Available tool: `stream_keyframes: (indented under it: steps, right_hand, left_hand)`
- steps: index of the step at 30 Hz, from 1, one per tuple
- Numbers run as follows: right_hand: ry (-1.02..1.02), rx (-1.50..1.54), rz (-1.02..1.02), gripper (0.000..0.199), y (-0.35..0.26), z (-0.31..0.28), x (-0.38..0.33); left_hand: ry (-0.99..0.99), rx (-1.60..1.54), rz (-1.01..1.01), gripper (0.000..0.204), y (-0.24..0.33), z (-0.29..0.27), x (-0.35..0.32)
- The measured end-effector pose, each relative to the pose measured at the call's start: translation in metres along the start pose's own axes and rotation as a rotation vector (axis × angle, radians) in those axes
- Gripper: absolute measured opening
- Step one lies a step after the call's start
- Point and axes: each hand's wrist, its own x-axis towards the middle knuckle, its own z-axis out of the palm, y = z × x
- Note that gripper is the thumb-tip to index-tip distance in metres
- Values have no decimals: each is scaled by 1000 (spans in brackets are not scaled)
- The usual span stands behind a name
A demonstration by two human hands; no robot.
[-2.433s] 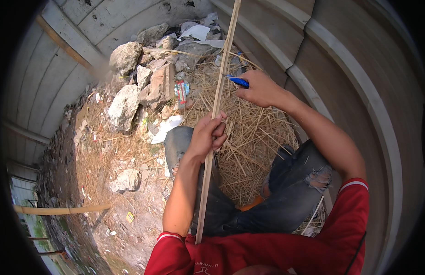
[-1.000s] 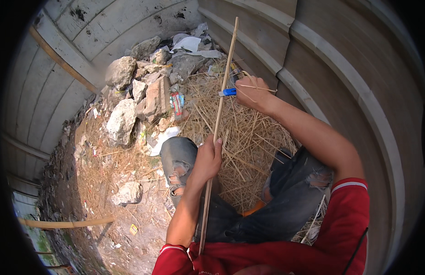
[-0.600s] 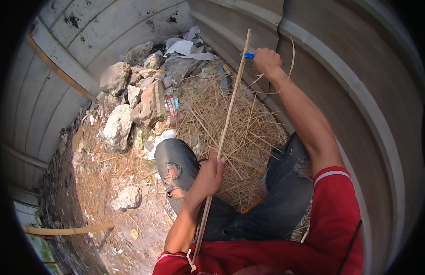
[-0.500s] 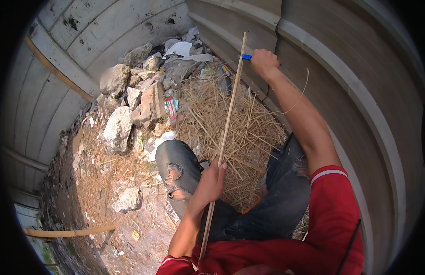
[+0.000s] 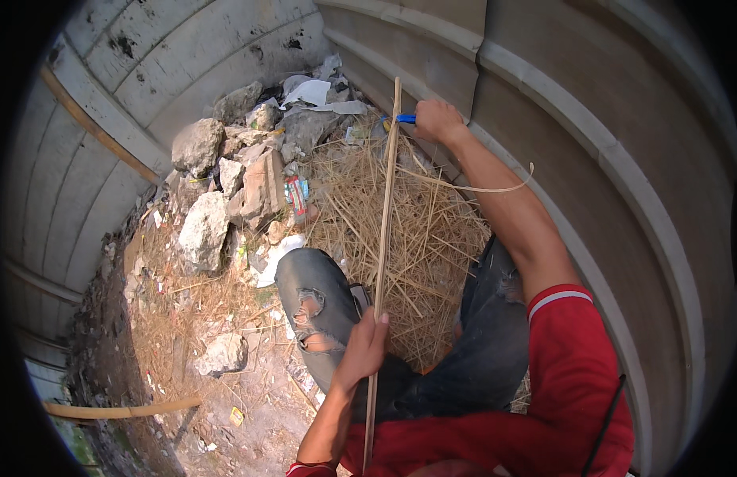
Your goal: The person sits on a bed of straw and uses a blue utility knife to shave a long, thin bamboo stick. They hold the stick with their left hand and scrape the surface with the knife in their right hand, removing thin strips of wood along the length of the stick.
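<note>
A long, pale bamboo strip (image 5: pixel 386 215) runs from my body up and away, nearly upright in the head view. My left hand (image 5: pixel 363 350) is closed round its lower part, in front of my left knee. Close to the strip's far end, my right hand (image 5: pixel 438 121) grips a blue-handled knife (image 5: pixel 406 119). The knife meets the strip there; its blade cannot be made out. A thin bamboo shaving (image 5: pixel 472 188) curves out to the right of the strip, passing by my right forearm.
Between my legs lies a heap of bamboo shavings (image 5: pixel 432 246). Rocks (image 5: pixel 204 230) and scraps of litter stand beyond my left knee (image 5: pixel 309 294). A corrugated metal wall (image 5: pixel 591 159) rises close on the right, and a pale panelled wall (image 5: pixel 217 63) stands behind the rocks.
The strip's far end has shifted left and nearer to me. My right hand with the knife has moved the same way, and my left hand has come down slightly. The shaving now hangs differently.
</note>
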Motion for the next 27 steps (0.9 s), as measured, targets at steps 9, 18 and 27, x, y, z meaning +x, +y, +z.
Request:
stream_keyframes:
  steps: [9,18,27]
  right_hand:
    - [-187,64,-147,36,15,-5,-9]
    - [-99,781,-4,38,0,-17,-27]
    - [-25,827,91,51,-6,-12,-46]
  left_hand:
    - [-164,111,120,25,-13,-9,54]
    - [5,-124,62,22,25,-3,91]
    - [-12,113,168,28,12,-1,103]
